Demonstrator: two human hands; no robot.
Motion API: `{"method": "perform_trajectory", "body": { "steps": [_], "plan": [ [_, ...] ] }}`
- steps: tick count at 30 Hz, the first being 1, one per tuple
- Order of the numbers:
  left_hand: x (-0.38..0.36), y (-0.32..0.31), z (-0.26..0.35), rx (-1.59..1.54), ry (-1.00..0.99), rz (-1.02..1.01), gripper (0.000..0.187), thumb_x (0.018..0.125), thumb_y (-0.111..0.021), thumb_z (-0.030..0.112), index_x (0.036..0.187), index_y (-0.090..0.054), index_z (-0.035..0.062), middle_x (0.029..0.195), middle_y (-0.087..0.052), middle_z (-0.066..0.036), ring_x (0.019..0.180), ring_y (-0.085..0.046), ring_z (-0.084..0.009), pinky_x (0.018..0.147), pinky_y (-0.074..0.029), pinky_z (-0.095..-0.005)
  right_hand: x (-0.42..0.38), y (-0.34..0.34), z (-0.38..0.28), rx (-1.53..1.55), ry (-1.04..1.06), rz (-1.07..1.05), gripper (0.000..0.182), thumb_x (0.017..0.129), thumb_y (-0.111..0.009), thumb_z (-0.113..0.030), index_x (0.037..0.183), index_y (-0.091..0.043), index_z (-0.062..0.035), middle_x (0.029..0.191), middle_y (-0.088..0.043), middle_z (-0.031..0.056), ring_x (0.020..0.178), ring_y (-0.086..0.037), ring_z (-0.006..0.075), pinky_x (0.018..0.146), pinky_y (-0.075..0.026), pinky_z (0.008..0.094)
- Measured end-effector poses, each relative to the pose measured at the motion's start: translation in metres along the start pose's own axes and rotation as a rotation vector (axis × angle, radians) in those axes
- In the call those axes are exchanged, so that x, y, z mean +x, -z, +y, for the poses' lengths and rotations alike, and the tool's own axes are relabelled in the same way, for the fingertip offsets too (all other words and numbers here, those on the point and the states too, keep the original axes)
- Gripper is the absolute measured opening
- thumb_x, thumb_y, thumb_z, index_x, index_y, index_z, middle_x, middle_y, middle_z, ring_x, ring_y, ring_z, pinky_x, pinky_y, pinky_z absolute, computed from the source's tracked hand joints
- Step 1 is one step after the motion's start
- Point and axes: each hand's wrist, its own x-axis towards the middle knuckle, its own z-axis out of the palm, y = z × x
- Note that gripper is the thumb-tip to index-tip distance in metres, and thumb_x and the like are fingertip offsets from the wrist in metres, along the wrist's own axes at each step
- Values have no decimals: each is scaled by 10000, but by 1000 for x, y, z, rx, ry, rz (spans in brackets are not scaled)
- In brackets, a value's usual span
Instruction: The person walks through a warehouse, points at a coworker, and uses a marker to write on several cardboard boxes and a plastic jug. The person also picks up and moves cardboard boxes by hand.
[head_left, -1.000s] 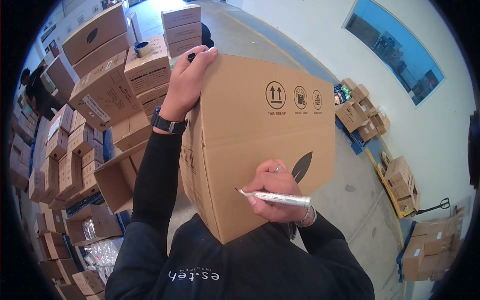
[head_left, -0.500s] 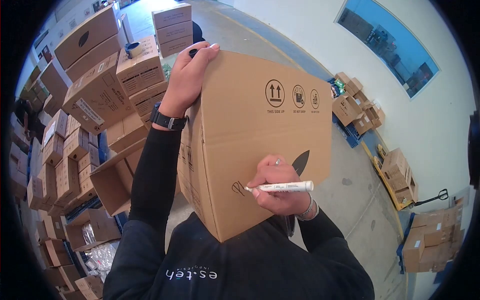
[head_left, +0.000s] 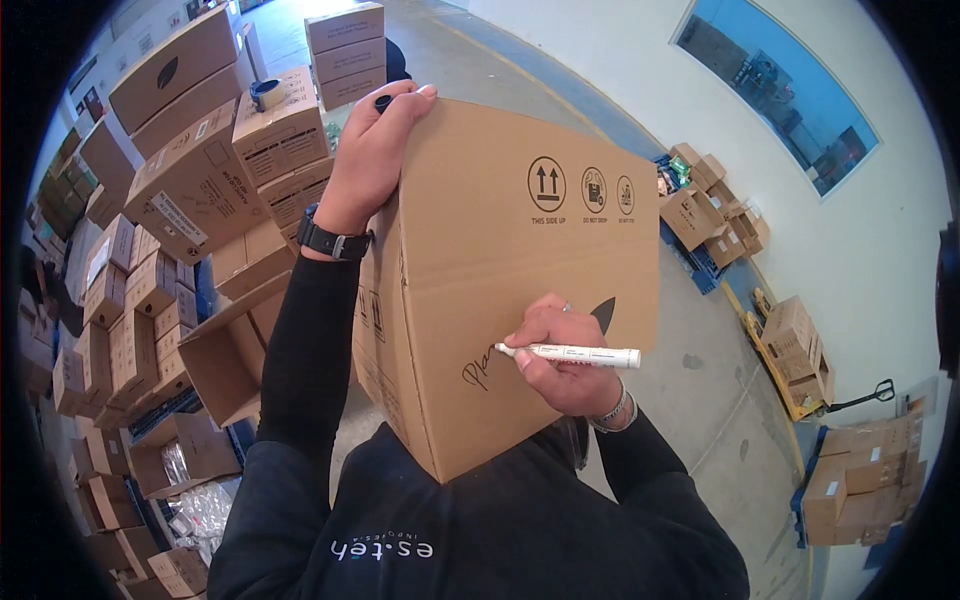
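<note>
A large cardboard box (head_left: 500, 250) stands tilted against my body, with "THIS SIDE UP" symbols and a dark leaf mark on its face. My left hand (head_left: 385, 135) grips its upper left corner, and a small black cap (head_left: 383, 103) pokes out between the fingers. Held in my right hand (head_left: 565, 355) is a white marker (head_left: 585, 355), its tip touching the box face. Black handwriting (head_left: 478, 370), which looks like "Pla", runs just left of the tip. Fingers hide part of the leaf mark.
Stacked cartons (head_left: 130, 350) fill the left side, near an opened box (head_left: 230, 355). A tape roll (head_left: 266, 95) sits on a carton behind my left hand. Along the right wall stand a yellow pallet jack (head_left: 800, 400) with cartons and a loaded pallet (head_left: 865, 490).
My right hand and the marker have moved right and slightly up across the box, and more letters have appeared behind the tip. My left hand keeps its grip on the corner.
</note>
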Motion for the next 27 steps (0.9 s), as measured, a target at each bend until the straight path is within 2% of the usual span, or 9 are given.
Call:
{"method": "perform_trajectory", "body": {
  "steps": [3,6,15,18,23,24,25,26,27],
  "plan": [
    [-1,0,1,41,-39,-15,236,947,-532,187,757,-554,49,692,-456,76,657,-396,-11,580,-329,-199,0,5,0,2,50,-135,43,759,-621,-69,775,-630,-30,683,-613,67,640,-534,227,653,-452,332],
    [-3,0,3,54,-57,-32,233,946,-533,191,763,-552,48,701,-463,75,666,-406,-13,584,-337,-201,-3,3,6,43,9,29,41,759,-624,-66,763,-625,-25,682,-613,66,667,-545,220,636,-449,329],
    [-1,5,-1,52,-40,-22,233,947,-533,199,785,-571,37,717,-482,68,696,-429,-22,617,-351,-198,-5,12,7,1,-26,-57,51,761,-628,-80,773,-623,-31,684,-616,57,719,-540,209,656,-445,334],
    [-6,4,0,154,-107,-37,231,948,-531,199,800,-580,28,731,-501,58,707,-446,-25,634,-363,-195,-10,19,18,3,-49,135,57,772,-627,-97,764,-625,-41,679,-611,50,742,-538,211,701,-440,346],
    [-6,3,-13,325,-369,102,237,941,-556,211,915,-629,-12,813,-572,21,759,-494,-46,685,-402,-198,-3,25,19,-51,-58,16,53,775,-617,-97,770,-634,-47,687,-614,47,764,-530,208,710,-423,347],
    [-5,6,-12,324,-369,101,237,941,-556,211,915,-629,-12,813,-572,21,759,-494,-46,685,-402,-198,-2,26,20,-71,-44,-57,53,775,-616,-96,773,-637,-48,689,-613,45,760,-528,207,702,-418,345],
    [-5,8,-8,190,-218,39,240,940,-558,210,926,-630,-19,820,-578,18,765,-498,-49,685,-406,-201,-2,26,20,-73,-42,-56,53,775,-616,-96,773,-637,-48,689,-613,45,760,-528,207,702,-418,345],
    [-4,9,-6,55,-64,-23,244,939,-560,209,936,-630,-25,827,-583,14,771,-503,-52,685,-410,-204,-1,22,18,-40,-85,13,52,773,-614,-93,774,-637,-47,689,-613,46,757,-528,204,692,-417,342],
    [-5,7,-5,53,-62,-23,244,939,-560,209,936,-630,-25,827,-583,14,771,-503,-52,685,-410,-204,-1,20,17,-7,-129,82,52,771,-612,-91,775,-636,-46,689,-612,47,753,-527,202,682,-416,340]
  ]
}}
